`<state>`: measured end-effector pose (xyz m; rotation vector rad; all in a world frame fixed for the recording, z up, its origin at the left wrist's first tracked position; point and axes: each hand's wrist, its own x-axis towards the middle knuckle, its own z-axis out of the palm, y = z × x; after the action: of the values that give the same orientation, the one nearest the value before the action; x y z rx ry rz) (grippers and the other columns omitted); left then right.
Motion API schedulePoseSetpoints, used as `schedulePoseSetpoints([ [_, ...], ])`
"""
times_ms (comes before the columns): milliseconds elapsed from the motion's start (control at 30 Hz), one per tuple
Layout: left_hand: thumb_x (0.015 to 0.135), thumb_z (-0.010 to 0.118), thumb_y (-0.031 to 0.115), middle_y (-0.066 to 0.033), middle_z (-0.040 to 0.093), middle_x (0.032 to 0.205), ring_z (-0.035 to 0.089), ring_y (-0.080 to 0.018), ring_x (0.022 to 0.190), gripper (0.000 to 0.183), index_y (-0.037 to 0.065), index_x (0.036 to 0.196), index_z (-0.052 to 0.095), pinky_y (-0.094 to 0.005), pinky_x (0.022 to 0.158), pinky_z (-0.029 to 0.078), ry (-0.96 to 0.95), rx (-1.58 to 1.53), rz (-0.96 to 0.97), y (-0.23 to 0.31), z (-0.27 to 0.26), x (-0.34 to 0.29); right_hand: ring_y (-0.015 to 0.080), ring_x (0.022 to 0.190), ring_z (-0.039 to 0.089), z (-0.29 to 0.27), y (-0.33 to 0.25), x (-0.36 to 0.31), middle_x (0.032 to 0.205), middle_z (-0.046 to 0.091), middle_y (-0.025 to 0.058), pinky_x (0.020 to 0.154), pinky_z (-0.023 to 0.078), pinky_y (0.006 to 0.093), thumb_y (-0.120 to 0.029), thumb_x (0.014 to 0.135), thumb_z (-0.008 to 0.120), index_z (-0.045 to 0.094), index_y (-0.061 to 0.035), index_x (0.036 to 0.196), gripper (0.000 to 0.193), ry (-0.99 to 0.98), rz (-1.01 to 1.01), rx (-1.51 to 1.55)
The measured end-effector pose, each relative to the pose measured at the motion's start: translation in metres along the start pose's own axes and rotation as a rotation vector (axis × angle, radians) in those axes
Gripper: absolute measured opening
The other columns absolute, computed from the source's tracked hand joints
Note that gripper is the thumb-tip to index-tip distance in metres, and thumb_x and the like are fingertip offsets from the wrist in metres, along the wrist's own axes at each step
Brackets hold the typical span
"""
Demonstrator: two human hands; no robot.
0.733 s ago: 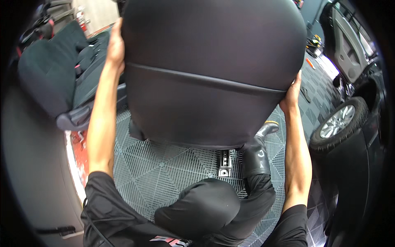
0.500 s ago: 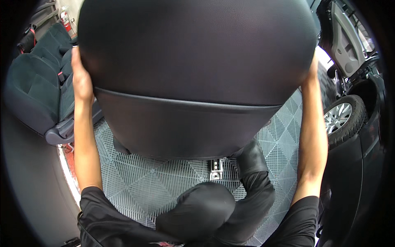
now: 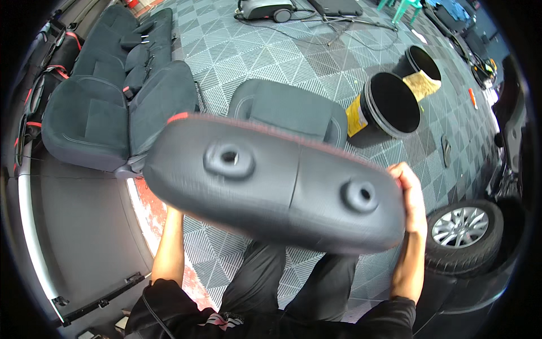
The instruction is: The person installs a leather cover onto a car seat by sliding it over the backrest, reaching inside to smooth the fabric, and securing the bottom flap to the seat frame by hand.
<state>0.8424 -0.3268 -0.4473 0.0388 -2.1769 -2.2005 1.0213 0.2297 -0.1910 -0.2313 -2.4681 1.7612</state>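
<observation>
Across the middle, a black leather-look car seat backrest (image 3: 265,209) with red stitching is raised off the floor and tilted, its top edge toward me. Two headrest holes show in it, and a seam runs between them. At its right end, my right hand (image 3: 411,189) is closed round the side with fingers curled over the edge. My left forearm (image 3: 168,248) reaches under its left end; the backrest hides that hand's fingers. Beyond it, a dark grey fabric seat piece (image 3: 291,104) lies on the floor, partly covered by the backrest.
Dark fabric car seats (image 3: 93,116) stand at left. Right of the seat piece are two black buckets (image 3: 389,104) (image 3: 420,59), a yellow cloth (image 3: 422,85) between them. A vacuum cleaner (image 3: 265,10) with a cord is at the back. At right is a car wheel (image 3: 463,229).
The backrest has been lowered and tipped, so its top edge with the holes now faces me instead of its broad panel. My view has shifted, showing the buckets and seat piece.
</observation>
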Motion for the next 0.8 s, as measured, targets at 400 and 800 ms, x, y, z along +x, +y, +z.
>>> schedulePoseSetpoints([
  [400, 0.100, 0.040, 0.052, -0.0086, 0.062, 0.126, 0.055, -0.0211, 0.115, 0.060, 0.003, 0.129, 0.058, -0.0404, 0.100, 0.042, 0.651, -0.078, -0.525, 0.123, 0.080, -0.063, 0.0282, 0.122, 0.058, 0.000, -0.040, 0.057, 0.130, 0.062, 0.0178, 0.105, 0.042, 0.0372, -0.044, 0.094, 0.062, 0.055, -0.0006, 0.136, 0.061, -0.564, 0.291, 0.149],
  [800, 0.070, 0.086, 0.041, -0.0312, 0.017, 0.155, 0.020, -0.0436, 0.146, 0.125, -0.005, 0.153, 0.005, -0.0483, 0.119, 0.022, 0.840, 0.303, -0.602, 0.378, 0.385, -0.160, 0.0400, 0.141, 0.036, 0.008, -0.055, 0.104, 0.150, 0.036, 0.0289, 0.117, 0.028, 0.0420, -0.066, 0.090, 0.054, 0.030, 0.0033, 0.151, 0.095, -1.098, 0.272, -0.168],
])
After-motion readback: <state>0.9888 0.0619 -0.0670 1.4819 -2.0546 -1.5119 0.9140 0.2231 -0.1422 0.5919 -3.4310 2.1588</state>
